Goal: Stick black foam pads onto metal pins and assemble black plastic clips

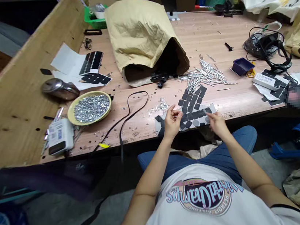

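Note:
My left hand (171, 123) hovers over the left part of a light sheet (212, 108) at the table's front edge. Its fingers are curled with thumb and index close together; anything between them is too small to make out. Over the sheet's right end is my right hand (218, 125), fingers closed and pointing inward, perhaps around something small. Black rounded pads (194, 115) lie in rows on the sheet, with more black pads (191, 99) just behind. Thin metal rods (205, 73) are heaped beyond them. Small metal pieces (161, 105) lie scattered behind my left hand.
A yellow bowl (71, 117) of small metal pieces stands left, near a white box (59, 137) and a wooden side board (25, 88). An open paper bag (139, 32) stands behind. A black cable (130, 109) crosses the front edge. At right are a purple tray (242, 66) and headgear (277, 53).

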Demonstrator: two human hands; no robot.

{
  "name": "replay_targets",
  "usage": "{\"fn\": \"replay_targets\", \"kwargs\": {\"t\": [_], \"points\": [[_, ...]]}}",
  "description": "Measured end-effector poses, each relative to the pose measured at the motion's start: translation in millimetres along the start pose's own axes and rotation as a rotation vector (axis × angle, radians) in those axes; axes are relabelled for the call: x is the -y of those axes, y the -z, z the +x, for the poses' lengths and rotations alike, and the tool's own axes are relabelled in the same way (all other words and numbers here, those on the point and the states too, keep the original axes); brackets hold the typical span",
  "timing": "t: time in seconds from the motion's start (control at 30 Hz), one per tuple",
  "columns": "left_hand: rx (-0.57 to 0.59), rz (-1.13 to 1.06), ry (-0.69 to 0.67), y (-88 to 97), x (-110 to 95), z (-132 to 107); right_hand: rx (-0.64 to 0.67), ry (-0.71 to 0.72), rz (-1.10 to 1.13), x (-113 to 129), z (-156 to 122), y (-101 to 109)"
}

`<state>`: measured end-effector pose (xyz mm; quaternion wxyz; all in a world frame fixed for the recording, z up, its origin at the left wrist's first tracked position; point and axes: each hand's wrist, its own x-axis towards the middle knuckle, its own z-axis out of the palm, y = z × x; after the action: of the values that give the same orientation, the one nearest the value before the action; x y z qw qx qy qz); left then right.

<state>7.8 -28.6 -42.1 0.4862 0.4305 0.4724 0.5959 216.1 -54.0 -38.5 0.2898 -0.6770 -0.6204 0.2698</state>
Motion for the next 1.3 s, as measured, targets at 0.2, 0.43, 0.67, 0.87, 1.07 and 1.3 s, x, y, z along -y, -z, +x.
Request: {"fn": "replay_targets", "kwargs": {"t": [0.2, 0.43, 0.67, 0.87, 1.07, 1.3], "points": [[-0.019, 0.018, -0.014, -1.4, -6, -1, 0.174, -0.054, 0.072, 7, -5, -8], [-0.042, 0.022, -0.018, 0.1, -9, -1, 0.168, -0.106, 0.043, 13, -5, 8], [-0.031, 0.063, 0.002, 2.9, -9, -3, 0.604, 0.364, -0.234, 40, -52, -15], [-0.097, 0.255, -0.033, 17.2, -4, 14, 0.403, 0.474, -0.36, 49, -15, 0], [-0.191, 0.822, -0.096, 17.6, -21, 98, 0.17, 0.534, -0.294, 60, 38, 4], [-0.04, 1.19, 0.02, -5.5, -47, 206, 0.157, 0.549, -0.227, 45, 37, 8]]}}
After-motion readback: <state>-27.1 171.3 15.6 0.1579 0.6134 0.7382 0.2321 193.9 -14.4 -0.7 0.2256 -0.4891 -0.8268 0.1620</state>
